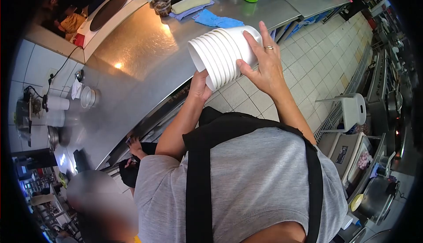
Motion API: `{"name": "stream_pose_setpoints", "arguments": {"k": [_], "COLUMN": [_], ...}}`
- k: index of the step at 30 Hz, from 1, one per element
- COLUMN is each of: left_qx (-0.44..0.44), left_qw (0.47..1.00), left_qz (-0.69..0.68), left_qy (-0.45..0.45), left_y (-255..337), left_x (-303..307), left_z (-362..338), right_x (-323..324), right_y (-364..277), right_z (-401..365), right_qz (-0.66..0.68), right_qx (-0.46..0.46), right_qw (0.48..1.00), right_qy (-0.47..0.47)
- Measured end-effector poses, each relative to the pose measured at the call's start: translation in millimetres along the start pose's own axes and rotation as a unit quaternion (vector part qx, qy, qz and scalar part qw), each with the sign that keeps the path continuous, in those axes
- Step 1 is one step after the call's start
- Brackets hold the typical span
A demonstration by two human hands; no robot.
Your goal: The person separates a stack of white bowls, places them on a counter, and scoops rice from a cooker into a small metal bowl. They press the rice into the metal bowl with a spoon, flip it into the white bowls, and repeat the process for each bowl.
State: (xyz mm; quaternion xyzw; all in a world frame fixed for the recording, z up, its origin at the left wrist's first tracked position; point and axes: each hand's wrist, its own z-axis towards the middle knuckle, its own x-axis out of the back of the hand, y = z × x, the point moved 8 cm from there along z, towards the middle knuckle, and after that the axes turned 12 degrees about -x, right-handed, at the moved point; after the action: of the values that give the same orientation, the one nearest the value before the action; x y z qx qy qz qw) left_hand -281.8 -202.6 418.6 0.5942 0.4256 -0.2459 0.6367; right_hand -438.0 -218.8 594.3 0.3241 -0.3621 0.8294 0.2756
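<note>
Both bare arms [180, 119] reach forward, angling inward. The left hand [201, 87] is curled, its fingers partly hidden; the right hand [267, 69] sits farther forward, fingers [254, 45] spread and thumb extended.

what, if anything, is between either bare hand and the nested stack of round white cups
Nothing visible: the left hand holds the white cup stack at its open end, and the right hand touches its narrower end.

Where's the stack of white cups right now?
In the head view, the stack of white cups is at upper centre, tilted, held between the left hand at the rims and the right hand toward the base end.
</note>
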Motion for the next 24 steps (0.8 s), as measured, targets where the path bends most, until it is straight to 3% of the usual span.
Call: {"name": "stream_pose_setpoints", "arguments": {"k": [9, 24], "left_qx": [0.025, 0.009], "left_qw": [0.999, 1.0], "left_qz": [0.001, 0.021], "left_qy": [-0.027, -0.011], "left_y": [-2.4, 10.6], "left_x": [-4.8, 1.2], "left_z": [8.7, 7.5], "right_x": [1.1, -6.5], "right_y": [-19.8, -36.2], "right_z": [0.4, 5.1], "right_qz": [0.046, 0.085], "right_qx": [0.083, 0.057], "right_qw": [0.995, 0.995], "right_qy": [-0.01, 0.006]}}
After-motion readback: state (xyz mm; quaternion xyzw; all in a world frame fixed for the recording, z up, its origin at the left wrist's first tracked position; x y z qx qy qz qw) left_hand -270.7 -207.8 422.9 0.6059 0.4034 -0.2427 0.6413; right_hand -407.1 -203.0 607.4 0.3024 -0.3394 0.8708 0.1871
